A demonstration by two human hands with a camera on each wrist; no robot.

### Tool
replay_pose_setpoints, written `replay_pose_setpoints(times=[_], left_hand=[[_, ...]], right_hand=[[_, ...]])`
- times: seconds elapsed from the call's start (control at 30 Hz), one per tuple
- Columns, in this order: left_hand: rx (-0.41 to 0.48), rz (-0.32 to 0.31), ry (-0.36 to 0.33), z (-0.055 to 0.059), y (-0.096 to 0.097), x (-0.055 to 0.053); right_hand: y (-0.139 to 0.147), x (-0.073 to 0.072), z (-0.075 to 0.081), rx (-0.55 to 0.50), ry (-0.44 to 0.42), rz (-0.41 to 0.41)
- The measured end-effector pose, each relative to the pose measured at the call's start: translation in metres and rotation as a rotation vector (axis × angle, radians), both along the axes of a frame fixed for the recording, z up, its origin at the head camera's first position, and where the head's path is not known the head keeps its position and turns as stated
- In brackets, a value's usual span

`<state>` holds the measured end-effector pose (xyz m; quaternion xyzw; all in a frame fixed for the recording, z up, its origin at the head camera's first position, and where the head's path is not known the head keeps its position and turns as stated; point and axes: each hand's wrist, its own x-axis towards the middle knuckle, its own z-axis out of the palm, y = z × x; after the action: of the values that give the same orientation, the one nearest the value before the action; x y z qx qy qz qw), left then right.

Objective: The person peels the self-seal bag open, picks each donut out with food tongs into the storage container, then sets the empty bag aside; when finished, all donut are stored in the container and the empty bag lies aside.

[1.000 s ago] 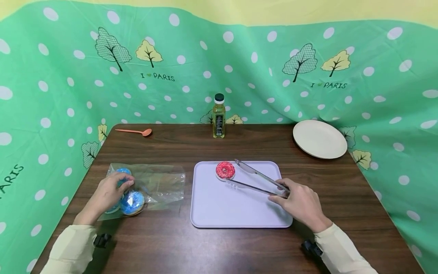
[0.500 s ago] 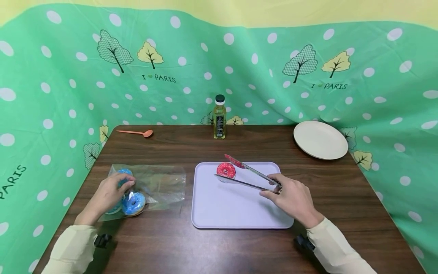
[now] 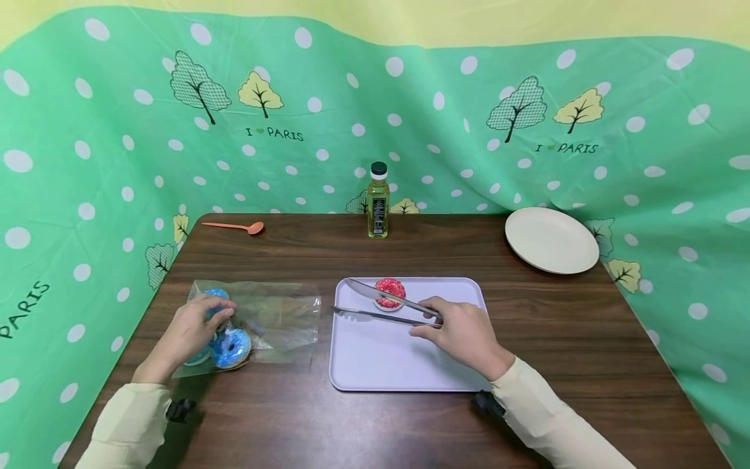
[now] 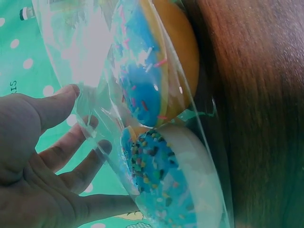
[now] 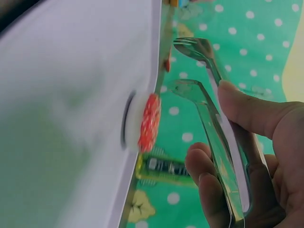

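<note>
At the left, my left hand [image 3: 190, 329] pinches the edge of a clear plastic bag [image 3: 281, 319]; the film runs past the thumb and fingertips in the left wrist view. Inside lie several blue-iced toy donuts [image 4: 142, 71], some partly hidden by the hand. My right hand [image 3: 459, 332] grips metal tongs [image 3: 375, 316] between thumb and fingers. Their arms stand apart, tips over the left part of the lilac tray [image 3: 404, 365]. On the tray sits a red-iced donut [image 3: 389, 290], crossed by one tong arm in the head view; the right wrist view shows the tongs raised above it.
A bottle of yellow liquid [image 3: 378, 202] stands at the table's back edge. An orange spoon [image 3: 234, 227] lies at the back left, and a cream plate [image 3: 551, 241] at the back right. A patterned green cloth [image 3: 328, 78] hangs behind the table [image 3: 293, 423].
My right hand has carried the tongs leftward, so their tips have passed from beside the red-iced donut to its left. The left hand keeps its place at the bag.
</note>
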<state>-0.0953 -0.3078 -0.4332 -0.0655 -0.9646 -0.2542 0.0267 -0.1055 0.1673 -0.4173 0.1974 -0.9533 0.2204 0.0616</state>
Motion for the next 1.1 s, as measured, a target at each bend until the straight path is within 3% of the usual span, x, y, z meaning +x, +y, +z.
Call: replay_pose_setpoints(times=[0.6, 1.1], left_hand=[[0.004, 0.015, -0.026, 0.001, 0.000, -0.001], [0.002, 0.009, -0.033, 0.001, -0.002, -0.001]], right_hand=[[-0.044, -0.006, -0.008, 0.057, -0.010, 0.098], [-0.089, -0.011, -0.012, 0.036, -0.006, 0.244]])
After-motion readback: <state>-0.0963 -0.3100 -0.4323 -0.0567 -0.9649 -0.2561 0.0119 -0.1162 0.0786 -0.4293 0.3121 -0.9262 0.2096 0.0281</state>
